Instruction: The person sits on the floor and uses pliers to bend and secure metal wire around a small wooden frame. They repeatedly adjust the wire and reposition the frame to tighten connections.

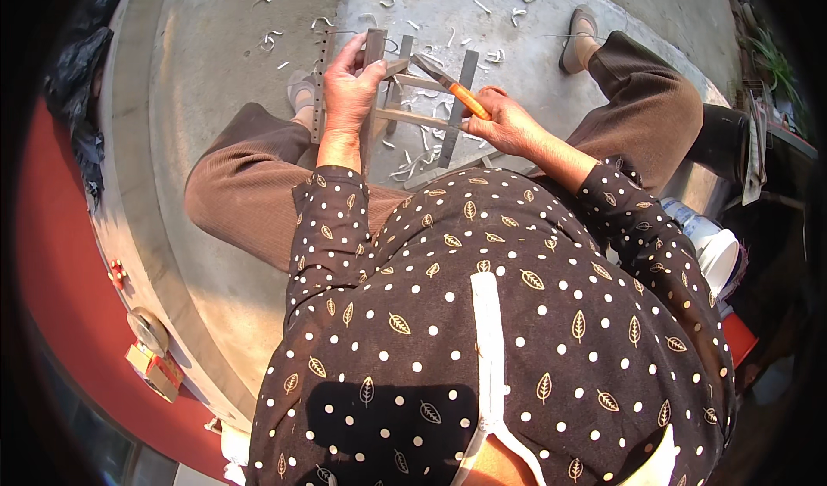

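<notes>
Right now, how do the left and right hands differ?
The left hand grips an upright bar of the metal frame; the right hand holds an orange-handled tool. The left is raised, fingers wrapped over the bar top; the right sits lower, at the frame's side, tool tip pointing toward the left hand. Both are bare and closed.

**Seated worker cutting at a grey metal frame with orange-handled pliers**

A person in a dotted, leaf-print top is sitting over a concrete floor (224, 64), knees spread. The left hand (349, 90) is gripping one upright of a grey metal frame (422, 115), while the right hand (508, 124) is closing around orange-handled pliers (452, 85), whose tip is touching a crossbar. Pale offcuts (413, 163) are lying scattered beneath the frame and across the floor.
</notes>
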The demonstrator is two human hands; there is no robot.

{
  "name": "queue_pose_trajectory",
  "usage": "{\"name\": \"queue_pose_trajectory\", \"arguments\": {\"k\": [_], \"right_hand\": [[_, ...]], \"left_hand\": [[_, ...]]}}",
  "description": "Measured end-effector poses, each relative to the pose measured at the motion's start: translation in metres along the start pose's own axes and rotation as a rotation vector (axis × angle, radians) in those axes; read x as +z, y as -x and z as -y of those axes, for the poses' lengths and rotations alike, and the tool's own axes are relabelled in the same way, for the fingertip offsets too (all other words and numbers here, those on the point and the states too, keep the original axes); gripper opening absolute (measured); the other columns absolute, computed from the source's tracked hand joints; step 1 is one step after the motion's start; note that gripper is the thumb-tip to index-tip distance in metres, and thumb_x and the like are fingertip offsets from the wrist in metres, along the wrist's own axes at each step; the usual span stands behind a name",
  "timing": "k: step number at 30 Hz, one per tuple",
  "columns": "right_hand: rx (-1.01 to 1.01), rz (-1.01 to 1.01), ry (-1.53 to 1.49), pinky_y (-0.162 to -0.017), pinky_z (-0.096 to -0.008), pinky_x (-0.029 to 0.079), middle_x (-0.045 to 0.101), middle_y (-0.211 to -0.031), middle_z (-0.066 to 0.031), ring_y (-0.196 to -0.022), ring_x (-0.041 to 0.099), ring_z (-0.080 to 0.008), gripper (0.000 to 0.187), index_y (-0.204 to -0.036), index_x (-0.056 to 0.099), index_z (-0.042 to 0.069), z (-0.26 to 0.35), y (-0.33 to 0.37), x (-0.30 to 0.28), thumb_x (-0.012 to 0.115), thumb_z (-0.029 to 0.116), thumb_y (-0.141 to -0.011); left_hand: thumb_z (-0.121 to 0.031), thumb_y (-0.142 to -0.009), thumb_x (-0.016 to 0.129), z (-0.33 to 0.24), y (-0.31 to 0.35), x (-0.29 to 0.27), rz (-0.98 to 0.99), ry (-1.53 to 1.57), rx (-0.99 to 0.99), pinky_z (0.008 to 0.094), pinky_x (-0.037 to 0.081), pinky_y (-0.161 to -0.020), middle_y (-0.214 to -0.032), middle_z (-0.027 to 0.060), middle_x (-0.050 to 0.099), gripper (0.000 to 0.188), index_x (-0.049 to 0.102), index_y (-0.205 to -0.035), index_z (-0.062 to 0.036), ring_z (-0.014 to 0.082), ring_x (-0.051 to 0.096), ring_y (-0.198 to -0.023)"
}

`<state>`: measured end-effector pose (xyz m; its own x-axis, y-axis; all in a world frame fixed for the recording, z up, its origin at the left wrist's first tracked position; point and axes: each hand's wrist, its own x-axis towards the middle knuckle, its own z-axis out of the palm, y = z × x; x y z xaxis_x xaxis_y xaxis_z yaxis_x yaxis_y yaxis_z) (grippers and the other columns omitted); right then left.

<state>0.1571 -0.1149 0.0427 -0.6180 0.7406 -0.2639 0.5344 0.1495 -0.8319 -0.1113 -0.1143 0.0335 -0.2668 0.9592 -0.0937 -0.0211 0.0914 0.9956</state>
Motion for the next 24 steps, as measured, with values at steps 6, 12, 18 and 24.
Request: {"name": "queue_pose_trajectory", "arguments": {"k": [6, 12, 18, 24], "right_hand": [[0.017, -0.036, -0.022, -0.084, -0.0386, 0.045, 0.059, -0.095, -0.0146, -0.095, 0.056, -0.0304, 0.031, -0.102, 0.063, 0.002, 0.007, -0.012, 0.023, 0.066, 0.023, -0.079], [0.006, -0.093, -0.022, -0.082, -0.0406, 0.045, 0.056, -0.097, -0.0168, -0.093, 0.056, -0.0325, 0.033, -0.103, 0.062, 0.002, 0.009, -0.019, 0.034, 0.065, 0.024, -0.079], [0.041, -0.086, -0.022, -0.085, -0.0383, 0.045, 0.057, -0.099, -0.016, -0.097, 0.057, -0.0299, 0.033, -0.106, 0.062, 0.001, 0.017, -0.019, 0.035, 0.065, 0.021, -0.08], [0.021, -0.121, -0.094, -0.082, -0.0387, 0.045, 0.057, -0.095, -0.0181, -0.092, 0.057, -0.0307, 0.033, -0.103, 0.061, -0.002, 0.021, -0.027, 0.04, 0.067, 0.023, -0.08]], "left_hand": [[-0.002, -0.075, 0.068, 0.002, 0.0, -0.001, 0.003, 0.037, 0.021, 0.0263, 0.05, -0.078, -0.092, 0.0043, 0.066, 0.051, 0.057, -0.125, -0.0033, 0.01, 0.06, -0.083], [-0.003, -0.075, 0.068, 0.004, -0.001, -0.003, -0.029, 0.012, 0.002, 0.0259, 0.05, -0.078, -0.092, 0.0042, 0.066, 0.051, 0.057, -0.125, -0.0024, 0.0096, 0.06, -0.082], [-0.003, -0.075, 0.068, 0.003, -0.003, -0.001, -0.033, 0.042, 0.008, 0.0259, 0.05, -0.077, -0.091, 0.0044, 0.066, 0.051, 0.057, -0.125, -0.0024, 0.0097, 0.06, -0.081], [-0.003, -0.075, 0.067, 0.005, -0.005, 0.0, 0.003, 0.038, 0.017, 0.0261, 0.05, -0.076, -0.09, 0.0043, 0.066, 0.051, 0.057, -0.125, -0.0024, 0.0099, 0.06, -0.081]]}}
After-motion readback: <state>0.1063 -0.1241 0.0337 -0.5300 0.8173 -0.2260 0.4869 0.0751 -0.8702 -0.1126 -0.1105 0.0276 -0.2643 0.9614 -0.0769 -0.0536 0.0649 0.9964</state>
